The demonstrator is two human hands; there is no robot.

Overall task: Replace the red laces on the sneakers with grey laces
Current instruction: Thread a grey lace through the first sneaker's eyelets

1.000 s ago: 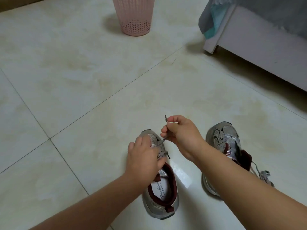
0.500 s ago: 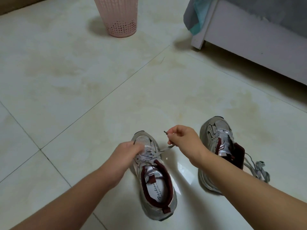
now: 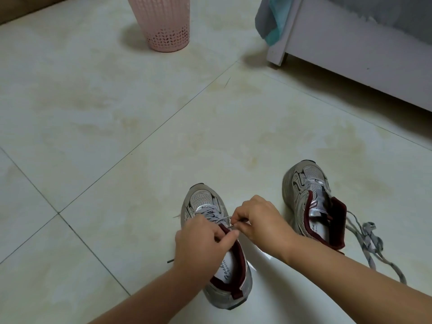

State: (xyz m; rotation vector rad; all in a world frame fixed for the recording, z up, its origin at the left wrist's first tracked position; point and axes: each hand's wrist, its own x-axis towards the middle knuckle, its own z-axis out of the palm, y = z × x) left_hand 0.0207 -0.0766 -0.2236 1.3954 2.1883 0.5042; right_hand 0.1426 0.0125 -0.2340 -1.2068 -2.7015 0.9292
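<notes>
Both hands, left hand and right hand, pinching grey lace over near sneaker.

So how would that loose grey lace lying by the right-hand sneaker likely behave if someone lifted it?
The loose grey lace would probably go limp and dangle, since it lies in slack curves on the floor. It looks flat and woven, so likely light and easy to pinch. One end seems to run to the right-hand sneaker, so it may tug that.

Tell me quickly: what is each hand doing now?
Left hand: pinches the grey lace over the near sneaker.
Right hand: pinches the lace tip.
</notes>
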